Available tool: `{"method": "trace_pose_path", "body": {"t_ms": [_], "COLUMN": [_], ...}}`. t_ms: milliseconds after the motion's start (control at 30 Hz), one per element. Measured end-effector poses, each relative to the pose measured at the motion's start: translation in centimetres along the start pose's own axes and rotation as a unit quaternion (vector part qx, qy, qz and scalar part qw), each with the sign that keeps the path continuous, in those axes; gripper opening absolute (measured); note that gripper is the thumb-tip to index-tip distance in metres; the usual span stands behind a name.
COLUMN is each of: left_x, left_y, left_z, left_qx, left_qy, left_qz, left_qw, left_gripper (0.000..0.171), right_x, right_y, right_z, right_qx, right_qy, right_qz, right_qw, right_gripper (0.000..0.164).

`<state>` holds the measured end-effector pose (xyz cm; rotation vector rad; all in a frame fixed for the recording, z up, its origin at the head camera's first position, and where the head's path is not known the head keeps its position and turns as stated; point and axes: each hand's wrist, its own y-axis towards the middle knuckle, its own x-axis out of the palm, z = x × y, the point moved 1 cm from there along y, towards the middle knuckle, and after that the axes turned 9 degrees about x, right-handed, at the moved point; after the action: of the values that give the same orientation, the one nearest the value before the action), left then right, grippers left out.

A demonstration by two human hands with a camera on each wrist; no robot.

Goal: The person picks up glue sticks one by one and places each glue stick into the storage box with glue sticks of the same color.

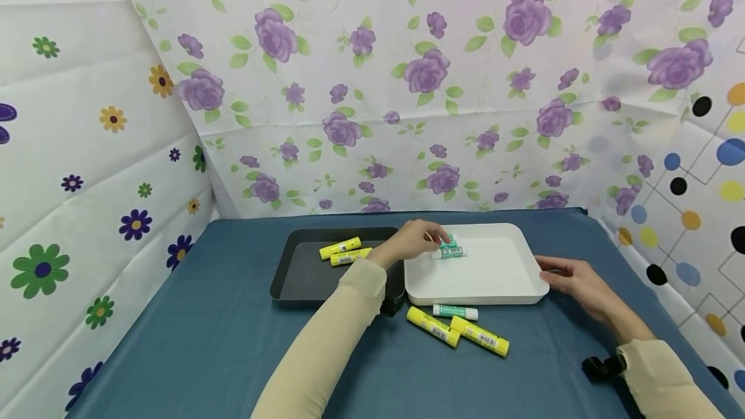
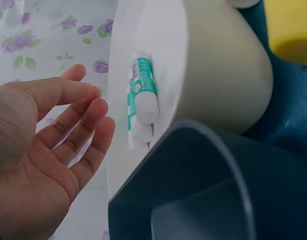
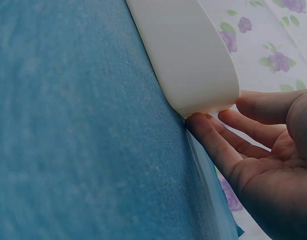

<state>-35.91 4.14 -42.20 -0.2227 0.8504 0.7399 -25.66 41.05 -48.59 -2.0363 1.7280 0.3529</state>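
Left hand (image 1: 413,240) is hovering empty, fingers parted; two green-and-white glue sticks (image 1: 451,253) are lying toward three o'clock, axes running nine-to-three. Right hand (image 1: 584,284) is pinching white tray (image 1: 477,280).

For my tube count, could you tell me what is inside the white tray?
Inside the white tray, two green-and-white tubes are visible. In the head view, the left grip hides part of the farther tube and tray floor.
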Motion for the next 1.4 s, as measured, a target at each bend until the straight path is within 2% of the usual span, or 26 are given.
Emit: {"method": "trace_pose_path", "body": {"t_ms": [167, 400, 533, 933, 1400], "left_x": [0.0, -0.1, -0.2, 0.1, 0.9], "left_y": [-1.1, -3.0, -4.3, -7.9, -10.5], "left_z": [0.4, 1.4, 2.0, 3.1, 3.5], "left_qx": [0.020, 0.077, 0.095, 0.112, 0.112], "left_qy": [-0.006, -0.033, -0.043, -0.057, -0.076], "left_qz": [-0.005, -0.016, -0.023, -0.033, -0.049], "left_qw": [0.9998, 0.9964, 0.9943, 0.9915, 0.9895], "left_gripper": [0.023, 0.022, 0.023, 0.020, 0.022], "right_x": [0.0, 0.0, 0.0, 0.1, 0.1], "right_y": [0.0, -0.1, -0.1, -0.1, 0.0], "right_z": [0.1, 0.1, 0.0, 0.0, -0.1], "right_qx": [-0.006, -0.008, -0.009, -0.005, 0.005], "right_qy": [0.007, 0.010, 0.012, 0.007, 0.005], "right_qz": [-0.004, -0.006, -0.004, -0.003, -0.004], "right_qw": [1.000, 1.000, 1.000, 1.000, 1.000], "right_gripper": [0.064, 0.064, 0.064, 0.063, 0.064]}}
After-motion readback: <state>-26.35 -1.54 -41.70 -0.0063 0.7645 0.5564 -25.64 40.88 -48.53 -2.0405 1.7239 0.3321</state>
